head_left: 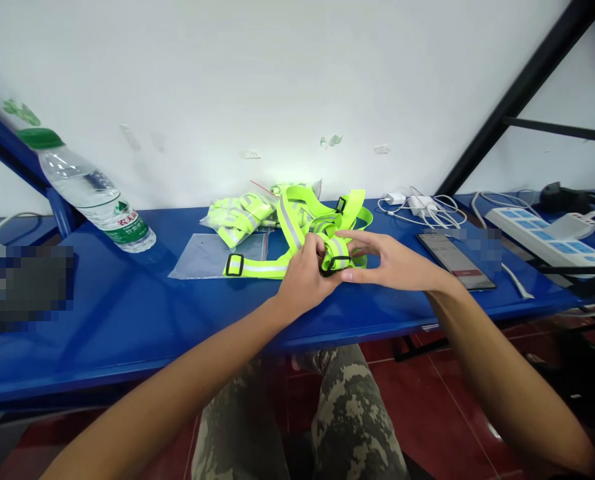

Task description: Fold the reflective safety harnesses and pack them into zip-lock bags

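Note:
A neon yellow reflective safety belt harness (290, 227) with grey reflective stripes lies heaped on the blue table (102, 313), one strap stretching left to a black plastic slide buckle (234, 265). My left hand (303, 279) is closed around a folded part of the strap. My right hand (385, 260) reaches in from the right, its fingertips pinching the same strap at a black buckle (333, 265). A second black buckle (341, 205) sits on the upper strap, away from both hands.
Behind the harness are a bagged yellow reflective item (237, 220) and a flat clear plastic bag (207, 259). A water bottle (95, 197) lies at left, a smartphone (455, 260) at right, with white chargers (417, 204) and a power strip (542, 237) beyond.

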The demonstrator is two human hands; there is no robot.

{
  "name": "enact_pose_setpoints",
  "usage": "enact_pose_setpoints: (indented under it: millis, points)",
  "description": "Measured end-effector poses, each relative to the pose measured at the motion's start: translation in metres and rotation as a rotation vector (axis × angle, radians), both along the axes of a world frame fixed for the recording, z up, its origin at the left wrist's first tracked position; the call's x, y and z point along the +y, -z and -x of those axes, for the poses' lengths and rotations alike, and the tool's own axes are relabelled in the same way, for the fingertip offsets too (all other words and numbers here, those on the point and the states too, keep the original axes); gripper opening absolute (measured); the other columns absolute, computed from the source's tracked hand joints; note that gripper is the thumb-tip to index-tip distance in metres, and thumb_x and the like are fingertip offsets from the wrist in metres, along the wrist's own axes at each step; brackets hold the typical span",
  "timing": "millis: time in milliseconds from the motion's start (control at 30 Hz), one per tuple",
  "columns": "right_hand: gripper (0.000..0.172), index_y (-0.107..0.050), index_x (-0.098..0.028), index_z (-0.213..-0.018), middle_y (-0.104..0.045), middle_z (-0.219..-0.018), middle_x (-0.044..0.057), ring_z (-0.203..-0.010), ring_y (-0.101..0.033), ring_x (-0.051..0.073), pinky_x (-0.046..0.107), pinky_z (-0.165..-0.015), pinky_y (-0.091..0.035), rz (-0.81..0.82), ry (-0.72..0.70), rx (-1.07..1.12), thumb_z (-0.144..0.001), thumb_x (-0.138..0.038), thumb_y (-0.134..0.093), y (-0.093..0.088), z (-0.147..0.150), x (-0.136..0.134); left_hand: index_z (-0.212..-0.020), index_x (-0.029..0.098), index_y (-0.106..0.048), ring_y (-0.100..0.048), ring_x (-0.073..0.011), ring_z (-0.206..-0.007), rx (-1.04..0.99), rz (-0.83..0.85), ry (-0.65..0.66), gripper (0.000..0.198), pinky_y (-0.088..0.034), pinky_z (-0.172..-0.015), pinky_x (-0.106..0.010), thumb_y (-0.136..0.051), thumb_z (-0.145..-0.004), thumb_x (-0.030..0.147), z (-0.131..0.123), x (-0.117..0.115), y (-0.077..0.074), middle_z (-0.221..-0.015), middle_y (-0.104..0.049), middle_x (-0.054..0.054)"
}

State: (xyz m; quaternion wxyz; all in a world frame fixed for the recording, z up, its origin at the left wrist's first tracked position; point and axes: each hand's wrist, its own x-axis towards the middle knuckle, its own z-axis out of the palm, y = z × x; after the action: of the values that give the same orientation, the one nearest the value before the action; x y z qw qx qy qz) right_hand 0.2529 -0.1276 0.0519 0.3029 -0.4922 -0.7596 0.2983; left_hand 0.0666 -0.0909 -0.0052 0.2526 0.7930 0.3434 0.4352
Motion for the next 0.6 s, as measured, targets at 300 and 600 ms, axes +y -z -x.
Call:
enact_pose_setpoints:
  millis: [300, 600]
  points:
    - [0.064, -0.055, -0.016, -0.136, -0.070, -0.100, 0.007, -0.093, -0.068, 0.021, 0.043, -0.095, -0.056, -0.125, 0.047, 0.132, -0.081, -0.041, -0.074, 0.023, -0.003, -0.010, -0.090, 0.017, -0.054, -0.059, -0.0183, -0.080, 0.183, -0.299, -0.218, 0.038, -0.046, -0.070, -0.030, -0.061, -0.088, 0.055, 0.003, -0.001, -0.008, -0.088, -0.060, -0.006]
    - [0.047, -0.051, -0.016, -0.133, -0.059, -0.132, 0.016, -0.124, -0.055, 0.031, 0.051, -0.104, -0.048, -0.516, 0.104, -0.320, -0.090, -0.032, -0.062, 0.046, 0.011, -0.005, -0.053, 0.017, -0.054, -0.057, -0.0178, -0.063, 0.460, -0.186, -0.449, 0.067, -0.030, -0.058, -0.031, -0.037, -0.092, 0.068, 0.008, 0.004, -0.013, -0.063, -0.060, -0.008]
